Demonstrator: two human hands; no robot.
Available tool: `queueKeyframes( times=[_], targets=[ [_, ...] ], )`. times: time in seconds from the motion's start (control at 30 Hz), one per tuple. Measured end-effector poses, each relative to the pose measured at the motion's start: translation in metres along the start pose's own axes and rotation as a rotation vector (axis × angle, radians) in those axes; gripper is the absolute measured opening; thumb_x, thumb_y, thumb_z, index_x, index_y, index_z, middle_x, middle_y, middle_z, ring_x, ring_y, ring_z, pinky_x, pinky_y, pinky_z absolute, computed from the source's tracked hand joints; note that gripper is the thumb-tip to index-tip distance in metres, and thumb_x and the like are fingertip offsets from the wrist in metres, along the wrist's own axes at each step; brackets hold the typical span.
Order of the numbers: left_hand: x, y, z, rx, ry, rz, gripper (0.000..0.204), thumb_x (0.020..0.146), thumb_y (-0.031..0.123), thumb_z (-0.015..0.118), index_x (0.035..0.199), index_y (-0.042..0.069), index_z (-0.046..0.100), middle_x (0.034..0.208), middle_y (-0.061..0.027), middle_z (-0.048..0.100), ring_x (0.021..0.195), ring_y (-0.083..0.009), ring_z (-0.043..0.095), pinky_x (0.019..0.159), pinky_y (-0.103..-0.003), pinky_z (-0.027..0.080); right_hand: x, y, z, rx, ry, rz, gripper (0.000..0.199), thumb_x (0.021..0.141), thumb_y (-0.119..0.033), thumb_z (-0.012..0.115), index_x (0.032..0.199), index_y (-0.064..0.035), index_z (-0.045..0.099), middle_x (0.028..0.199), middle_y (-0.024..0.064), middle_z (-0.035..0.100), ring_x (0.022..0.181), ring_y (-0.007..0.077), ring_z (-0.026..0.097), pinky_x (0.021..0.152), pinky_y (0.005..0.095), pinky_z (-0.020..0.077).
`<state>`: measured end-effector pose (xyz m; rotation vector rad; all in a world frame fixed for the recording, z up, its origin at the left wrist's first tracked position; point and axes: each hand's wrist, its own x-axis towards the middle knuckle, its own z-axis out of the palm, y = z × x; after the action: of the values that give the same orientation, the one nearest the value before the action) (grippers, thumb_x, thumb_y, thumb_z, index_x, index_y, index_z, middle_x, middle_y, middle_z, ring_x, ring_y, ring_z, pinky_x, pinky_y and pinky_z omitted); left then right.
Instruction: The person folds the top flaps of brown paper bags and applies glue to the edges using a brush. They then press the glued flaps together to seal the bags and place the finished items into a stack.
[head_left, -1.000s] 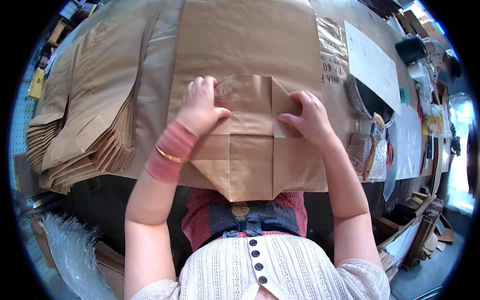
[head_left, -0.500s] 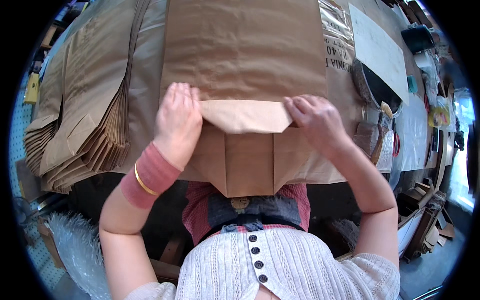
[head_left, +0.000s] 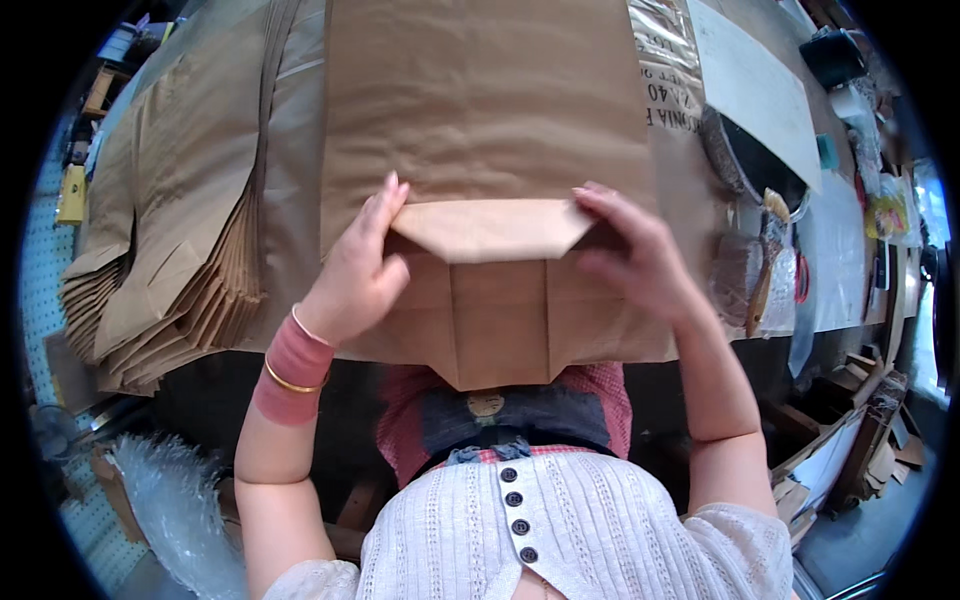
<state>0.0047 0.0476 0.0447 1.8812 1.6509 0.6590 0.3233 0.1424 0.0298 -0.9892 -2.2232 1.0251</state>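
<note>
A large brown paper bag (head_left: 485, 110) lies flat on the table in front of me. Its near end is folded, with a paler flap (head_left: 490, 228) turned up across it and a creased panel hanging over the table edge. At the flap's left end is my left hand (head_left: 352, 268), open, fingers stretched forward and thumb apart. My right hand (head_left: 640, 250) is at the right end, somewhat blurred, its fingertips by the flap's upper corner and its thumb lower down, apart from them. Neither hand grips the paper.
Stacked brown paper bags (head_left: 185, 190) with fanned folded ends lie to the left. On the right are a black tray (head_left: 750, 165), a brush (head_left: 770, 265), a white board (head_left: 755, 80) and plastic wrapping. Below the table, crumpled clear plastic (head_left: 170, 510) sits left and a box of scraps (head_left: 840, 450) right.
Both hands have loosened from the flap's ends, and their fingers have spread. My left hand has dropped slightly, thumb now showing. The flap stays folded up in nearly the same place.
</note>
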Motion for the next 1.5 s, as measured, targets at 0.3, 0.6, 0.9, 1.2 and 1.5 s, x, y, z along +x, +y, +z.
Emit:
queueKeyframes(
  times=[0.3,0.6,0.9,1.2,1.5],
  targets=[
    [0.057,0.033,0.041,0.248,0.565,0.061,0.044,0.069,0.019,0.083,0.103,0.002,0.062,0.089,-0.0154,0.067,0.079,-0.0314,0.066,0.072,-0.037,0.052,0.025,0.03,0.012,0.249,0.207,0.131,0.017,0.087,-0.006,0.063,0.103,-0.0002,0.064,0.092,0.01,0.064,0.085,0.0191,0.06,0.075,0.0281,0.048],
    [0.038,0.02,0.001,-0.306,0.156,0.011,0.026,0.079,0.006,0.066,0.104,-0.003,0.063,0.084,-0.0113,0.067,0.083,-0.0133,0.063,0.077,-0.028,0.05,0.039,-0.055,0.051,-0.061,0.149,-0.222,0.01,0.081,-0.016,0.066,0.083,-0.0067,0.064,0.081,0.0111,0.062,0.08,0.0318,0.063,0.069,0.041,0.0511],
    [0.092,0.001,-0.008,-0.115,0.109,0.022,0.026,0.076,0.005,0.05,0.094,-0.004,0.067,0.086,-0.0191,0.068,0.083,-0.0248,0.067,0.077,-0.033,0.051,0.055,-0.08,0.103,0.077,0.145,-0.126,0.011,0.077,-0.016,0.064,0.074,-0.0048,0.066,0.066,0.0165,0.062,0.063,0.035,0.063,0.061,0.0441,0.0514],
    [0.102,0.026,-0.021,-0.39,-0.147,-0.271,0.041,0.079,0.005,0.061,0.119,-0.004,0.052,0.085,-0.0052,0.061,0.067,-0.0082,0.057,0.056,-0.024,0.045,0.08,-0.086,0.028,-0.701,0.242,-0.413,0.014,0.074,-0.015,0.065,0.086,-0.0082,0.063,0.098,0.0092,0.062,0.095,0.0262,0.061,0.067,0.04,0.0509],
    [0.107,0.023,-0.021,0.419,0.122,0.22,0.014,0.076,0.006,0.061,0.089,0.002,0.065,0.089,-0.0131,0.068,0.083,-0.0233,0.066,0.068,-0.034,0.054,0.012,-0.101,0.023,-1.061,-0.486,-0.181,0.021,0.077,-0.019,0.065,0.094,-0.0104,0.072,0.09,0.0084,0.07,0.088,0.023,0.068,0.074,0.0384,0.0532]
  ],
)
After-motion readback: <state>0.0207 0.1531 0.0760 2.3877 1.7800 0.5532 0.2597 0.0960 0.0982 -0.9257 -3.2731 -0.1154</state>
